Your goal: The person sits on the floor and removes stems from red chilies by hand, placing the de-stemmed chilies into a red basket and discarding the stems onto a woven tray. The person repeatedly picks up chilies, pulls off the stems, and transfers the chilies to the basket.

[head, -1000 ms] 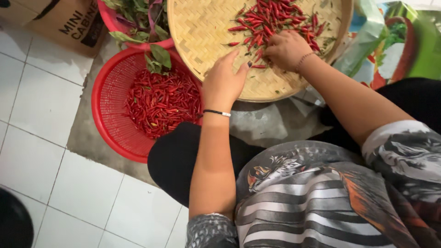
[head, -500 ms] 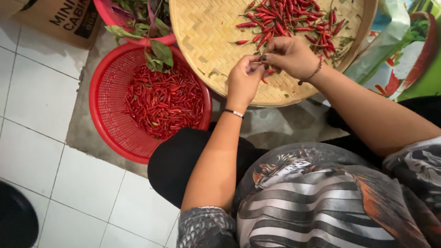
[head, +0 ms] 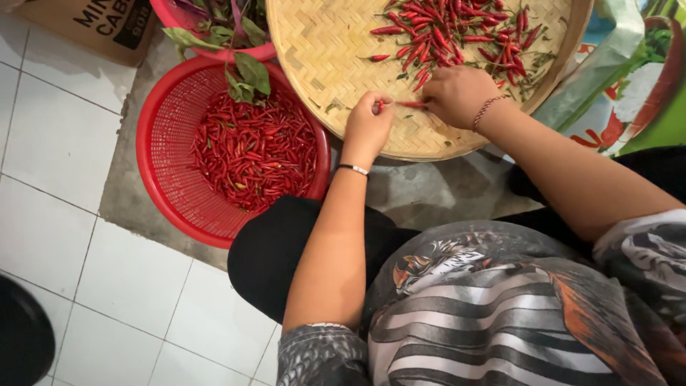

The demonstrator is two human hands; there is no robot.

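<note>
My left hand (head: 366, 123) and right hand (head: 457, 94) meet over the near rim of the woven bamboo tray (head: 336, 57), sharing 1 red chili (head: 409, 105). The chili lies almost level, its long axis running left to right between the 2 hands, just above the tray's weave. My right hand grasps one end with closed fingertips; my left hand pinches the other end, where a small red bit shows beside the thumb. Which end carries the stem I cannot tell, since my fingers cover both tips.

Behind my hands, a heap of red chilies (head: 457, 32) is spread over the far part of the tray, pointing every way. To my left, on the floor, a red plastic basket (head: 161, 168) holds many more chilies, and a pink bowl of green leaves (head: 229, 28) overlaps its far edge. The tray's top is cut off by the frame, as is the cardboard box (head: 93, 25) at the corner. A dark round object (head: 21, 336) at the lower left is too cropped to identify.
</note>
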